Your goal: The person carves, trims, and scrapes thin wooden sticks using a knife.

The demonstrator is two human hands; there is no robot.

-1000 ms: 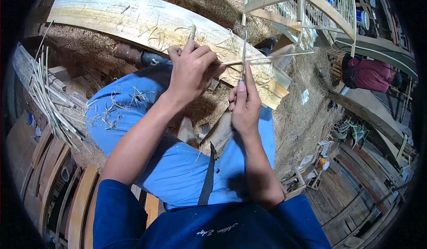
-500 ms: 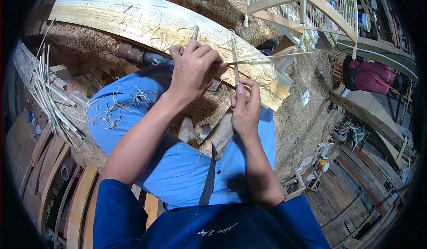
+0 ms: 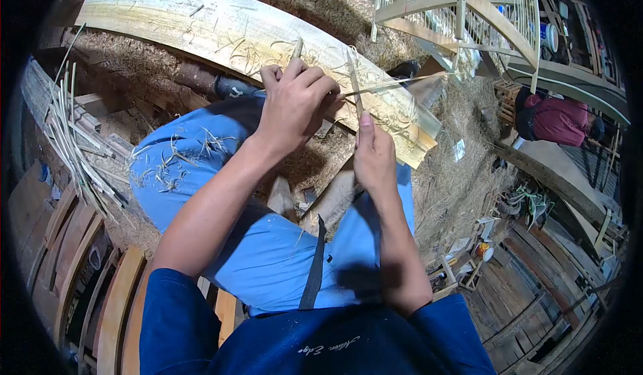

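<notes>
My left hand (image 3: pixel 298 107) is closed, pressed down over the near edge of a pale wooden plank (image 3: pixel 154 7). From its fingers a thin bamboo strip (image 3: pixel 402 82) sticks out to the right, crossing a narrow knife blade (image 3: pixel 353 73). My right hand (image 3: pixel 375 157) is wrapped round the knife's handle, thumb laid along it, with the blade pointing away from me. Most of the handle is hidden in the fist. Just beyond my left fingers a short stick end (image 3: pixel 297 48) shows; what it belongs to is hidden. Curly shavings (image 3: pixel 395 110) lie on the plank around both hands.
A bundle of thin strips (image 3: pixel 70 134) lies at the left. A slatted wooden cage (image 3: pixel 462 13) stands at the far right. Another person's maroon clothing (image 3: pixel 561 117) shows at the right. Curved boards (image 3: pixel 124 308) lie at lower left.
My right hand has turned and shifted slightly, so its curled fingers show less. The knife blade tilts a little more to the left. The strip's far end has risen slightly. My left hand barely moved.
</notes>
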